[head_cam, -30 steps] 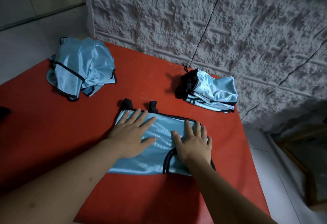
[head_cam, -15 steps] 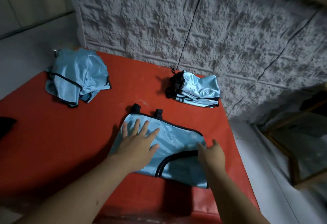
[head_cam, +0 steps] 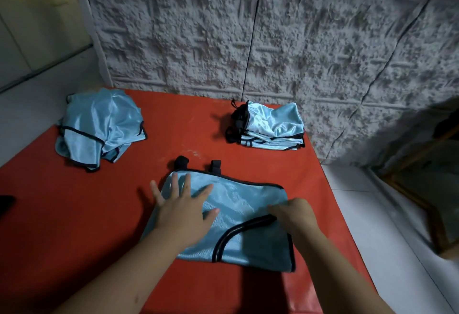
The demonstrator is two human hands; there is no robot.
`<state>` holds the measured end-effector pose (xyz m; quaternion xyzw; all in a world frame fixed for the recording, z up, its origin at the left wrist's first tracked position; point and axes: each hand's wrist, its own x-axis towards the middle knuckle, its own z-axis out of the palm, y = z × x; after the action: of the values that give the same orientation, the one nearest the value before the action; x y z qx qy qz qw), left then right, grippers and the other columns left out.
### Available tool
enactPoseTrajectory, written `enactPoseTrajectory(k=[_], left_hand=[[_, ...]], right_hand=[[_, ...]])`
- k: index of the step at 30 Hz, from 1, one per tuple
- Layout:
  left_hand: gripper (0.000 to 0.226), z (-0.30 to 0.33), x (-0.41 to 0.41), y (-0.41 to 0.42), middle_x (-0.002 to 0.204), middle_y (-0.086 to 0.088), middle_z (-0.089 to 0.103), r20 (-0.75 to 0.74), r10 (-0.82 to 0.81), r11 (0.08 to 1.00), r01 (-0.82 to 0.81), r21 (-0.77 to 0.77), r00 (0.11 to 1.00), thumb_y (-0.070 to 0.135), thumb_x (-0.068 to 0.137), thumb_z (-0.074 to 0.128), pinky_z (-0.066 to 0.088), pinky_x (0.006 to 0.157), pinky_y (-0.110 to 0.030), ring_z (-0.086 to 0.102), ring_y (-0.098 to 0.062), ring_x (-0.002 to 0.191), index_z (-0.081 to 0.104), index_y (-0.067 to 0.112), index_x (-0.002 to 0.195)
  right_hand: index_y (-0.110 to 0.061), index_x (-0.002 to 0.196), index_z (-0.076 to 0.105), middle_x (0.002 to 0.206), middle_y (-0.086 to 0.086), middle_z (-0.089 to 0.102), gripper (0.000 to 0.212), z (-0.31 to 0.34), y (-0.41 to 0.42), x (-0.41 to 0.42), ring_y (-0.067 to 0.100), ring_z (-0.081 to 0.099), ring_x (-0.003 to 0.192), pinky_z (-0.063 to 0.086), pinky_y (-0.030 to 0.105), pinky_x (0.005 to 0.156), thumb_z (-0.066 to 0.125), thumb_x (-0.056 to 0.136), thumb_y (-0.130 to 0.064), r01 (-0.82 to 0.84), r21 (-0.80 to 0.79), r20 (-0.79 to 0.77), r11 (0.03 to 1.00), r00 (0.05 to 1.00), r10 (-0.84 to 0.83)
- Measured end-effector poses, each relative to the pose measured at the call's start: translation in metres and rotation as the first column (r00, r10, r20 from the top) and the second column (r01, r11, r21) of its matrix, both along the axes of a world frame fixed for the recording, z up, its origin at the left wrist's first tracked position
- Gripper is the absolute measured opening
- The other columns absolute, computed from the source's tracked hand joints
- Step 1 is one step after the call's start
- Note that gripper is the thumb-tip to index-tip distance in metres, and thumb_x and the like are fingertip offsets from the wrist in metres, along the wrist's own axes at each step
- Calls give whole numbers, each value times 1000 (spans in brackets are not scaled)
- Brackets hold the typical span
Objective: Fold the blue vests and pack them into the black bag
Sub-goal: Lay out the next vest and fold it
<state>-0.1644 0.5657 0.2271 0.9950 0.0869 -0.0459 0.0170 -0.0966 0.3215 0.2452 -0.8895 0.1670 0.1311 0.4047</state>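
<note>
A blue vest (head_cam: 238, 204) with black trim lies folded flat on the red table (head_cam: 74, 214), two black straps sticking out at its far edge. My left hand (head_cam: 183, 209) presses flat on its left part, fingers spread. My right hand (head_cam: 295, 214) pinches the vest's right edge by the black trim, fingers curled. A loose heap of unfolded blue vests (head_cam: 101, 125) lies at the far left. A neat stack of folded vests (head_cam: 270, 127) sits at the far right beside the wall. No black bag is clearly visible.
A rough grey wall (head_cam: 273, 40) runs right behind the table. The table's right edge drops to a white tiled floor (head_cam: 372, 226). A dark object (head_cam: 6, 205) shows at the left edge. A wooden frame (head_cam: 422, 204) stands at the right.
My right hand has slid from lying flat on the vest to its right edge and curled onto the fabric there. My left hand stays flat. The camera view has tilted upward.
</note>
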Motion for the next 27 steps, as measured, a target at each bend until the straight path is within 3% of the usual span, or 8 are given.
enactPoseTrajectory(k=[4, 7, 13, 16, 19, 23, 27], left_hand=[[68, -11, 15, 3, 169, -1, -17, -45, 1, 996, -5, -90, 999, 80, 91, 13, -7, 111, -76, -27, -36, 151, -17, 60, 149], [66, -21, 18, -7, 168, -2, -21, -56, 3, 996, -8, -91, 998, 79, 91, 6, -7, 112, -75, -29, -37, 150, -24, 59, 147], [69, -18, 13, -52, 168, -8, -19, -31, 31, 995, -34, -93, 999, 75, 94, 6, -12, 109, -75, -27, -40, 150, -23, 50, 152], [72, -10, 14, -62, 168, -10, -17, -3, 26, 992, -26, -121, 1000, 74, 95, 12, -16, 107, -77, -28, -40, 150, -17, 46, 155], [71, -7, 14, -55, 169, -7, -12, 35, -47, 992, 51, -113, 998, 71, 97, 20, -18, 107, -76, -25, -39, 151, -7, 45, 157], [72, -13, 11, -40, 168, -5, -18, -56, -82, 992, 76, -98, 995, 58, 98, 31, -11, 109, -76, -27, -38, 150, -10, 48, 156], [75, -13, 13, -32, 167, -2, -19, -94, -115, 992, 109, -62, 989, 43, 99, 40, -8, 113, -75, -25, -39, 151, -5, 38, 160]], right_hand=[[-3, 73, 68, 67, 11, 69, 33, -5, -6, 1, 31, 67, 65, 53, 40, 60, 74, 82, -35, -82, 35, 147, 996, 986, 76], [-2, 77, 70, 73, 16, 72, 35, -8, -19, 4, 29, 66, 64, 55, 47, 60, 78, 81, -35, -101, 50, 140, 994, 986, 94], [-6, 75, 76, 76, 16, 75, 16, 19, -53, 13, 29, 70, 68, 58, 43, 63, 85, 77, -19, -71, 42, 111, 997, 992, 66], [-7, 72, 75, 72, 14, 74, 17, 28, -49, 15, 35, 72, 71, 59, 48, 66, 83, 75, -21, -81, -26, 125, 996, 989, 84], [-3, 70, 70, 63, 11, 67, 26, 41, -29, 18, 30, 63, 61, 50, 36, 57, 81, 76, -26, -110, -99, 121, 989, 985, 122], [-3, 59, 58, 54, 5, 49, 32, 65, 7, 20, 21, 43, 50, 31, 28, 45, 78, 77, -22, -144, -160, 157, 977, 973, 169], [-10, 63, 57, 55, 1, 51, 26, 74, 52, 16, 14, 46, 49, 29, 22, 38, 75, 77, -22, -218, -212, 172, 953, 951, 256]])
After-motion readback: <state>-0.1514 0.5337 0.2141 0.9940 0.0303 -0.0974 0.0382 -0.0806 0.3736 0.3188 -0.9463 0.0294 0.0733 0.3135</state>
